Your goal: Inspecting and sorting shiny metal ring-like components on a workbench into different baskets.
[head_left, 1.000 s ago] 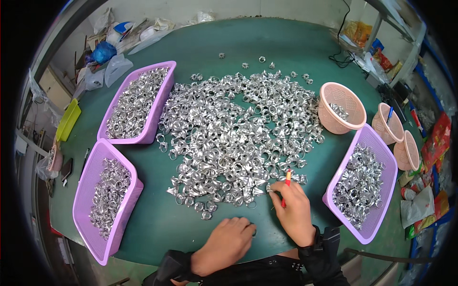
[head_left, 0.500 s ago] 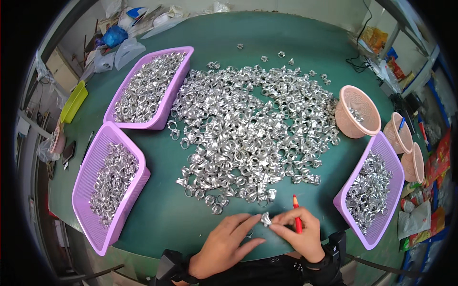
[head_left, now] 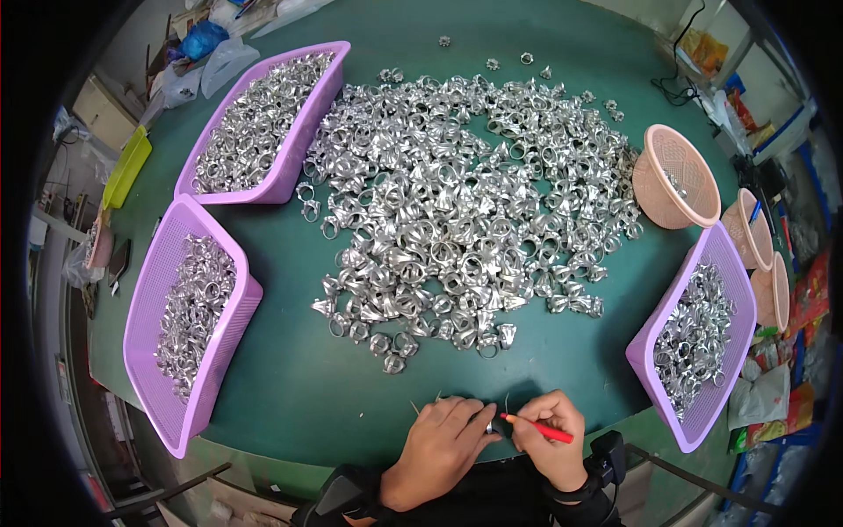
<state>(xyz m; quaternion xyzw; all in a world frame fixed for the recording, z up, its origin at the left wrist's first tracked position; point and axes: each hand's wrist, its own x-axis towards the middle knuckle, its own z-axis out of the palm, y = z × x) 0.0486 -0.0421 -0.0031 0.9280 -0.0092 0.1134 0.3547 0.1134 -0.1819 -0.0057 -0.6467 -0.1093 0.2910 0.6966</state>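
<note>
My left hand (head_left: pixel 442 448) is closed near the table's front edge, with a small silver ring (head_left: pixel 493 428) partly hidden at its fingertips. In my right hand (head_left: pixel 551 443) a red pencil (head_left: pixel 555 433) is gripped, its tip pointing left at the ring; whether the tip touches it I cannot tell. Beyond both hands spreads a large heap of silver rings (head_left: pixel 448 237). Its nearest loose rings lie a short way past my left hand.
Two purple baskets (head_left: pixel 252 299) of rings stand at the left, another purple basket (head_left: pixel 639 351) at the right. Behind that one is a peach basket (head_left: pixel 713 211) with a few rings, beside smaller peach baskets (head_left: pixel 762 255). A yellow-green tray (head_left: pixel 127 167) sits far left on the green table (head_left: pixel 307 378).
The pencil has swung from upright to pointing left, toward the ring. My left hand has closed around the ring, which my right fingers were touching before. The view has tilted lower.
</note>
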